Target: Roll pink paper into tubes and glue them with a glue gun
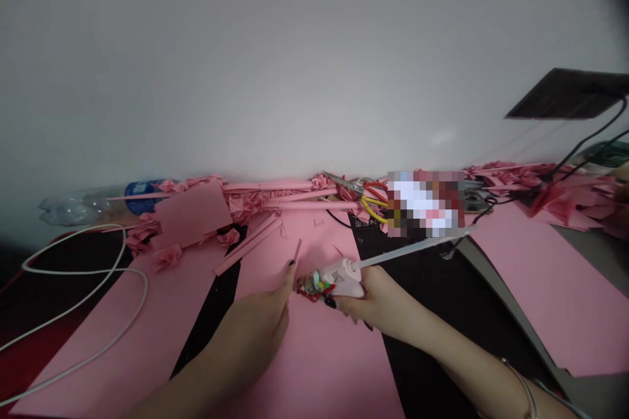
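A white hot glue gun (344, 277) is gripped in my right hand (381, 298), its nozzle end pointing left and crusted with multicoloured bits. From its back a long translucent glue stick (407, 253) slants up to the right. My left hand (258, 321) is closed, pinching a thin pink paper strip (298, 250) that stands up from the fingertips. The nozzle end is close beside the left fingertips; whether they touch, I cannot tell. Both hands are over a large pink paper sheet (339, 353).
Along the wall lie a plastic bottle (73, 208), pink paper flowers (170, 256), rolled paper tubes (250, 245) and scissors (376, 206). A white cable (140, 308) loops at left. Another pink sheet (555, 288) lies at right, below a dark panel (565, 95) with a black cord.
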The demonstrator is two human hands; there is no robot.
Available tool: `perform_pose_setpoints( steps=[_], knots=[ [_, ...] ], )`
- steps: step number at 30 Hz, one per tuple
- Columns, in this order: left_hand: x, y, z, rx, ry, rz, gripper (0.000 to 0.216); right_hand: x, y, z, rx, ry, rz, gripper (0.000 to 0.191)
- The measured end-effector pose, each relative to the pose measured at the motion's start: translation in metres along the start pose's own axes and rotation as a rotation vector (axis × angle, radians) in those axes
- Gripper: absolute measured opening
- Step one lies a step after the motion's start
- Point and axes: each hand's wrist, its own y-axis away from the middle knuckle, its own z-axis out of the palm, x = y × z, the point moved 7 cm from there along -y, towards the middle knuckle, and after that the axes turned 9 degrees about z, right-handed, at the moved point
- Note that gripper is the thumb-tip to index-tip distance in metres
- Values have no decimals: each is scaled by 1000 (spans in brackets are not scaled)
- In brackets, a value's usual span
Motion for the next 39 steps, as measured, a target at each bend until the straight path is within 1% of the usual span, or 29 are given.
perform_pose_setpoints(
  steps=[4,10,18,28,35,39],
  knots=[
    [-1,2,-1,6,17,9,60,3,-2,0,1,16,30,3],
    [0,2,-1,9,9,19,59,-1,-3,-3,18,77,68,20],
    [0,3,-1,-6,-15,9,59,5,-8,-6,48,55,131,22],
    [4,3,-5,-62,-19,-28,60,10,-15,-14,123,46,130,26],
    [4,4,-3,-46,-6,-17,61,5,-18,-20,168,53,129,32],
    [4,4,-4,-35,-13,-19,61,6,-21,-22,172,33,126,31]
  ],
)
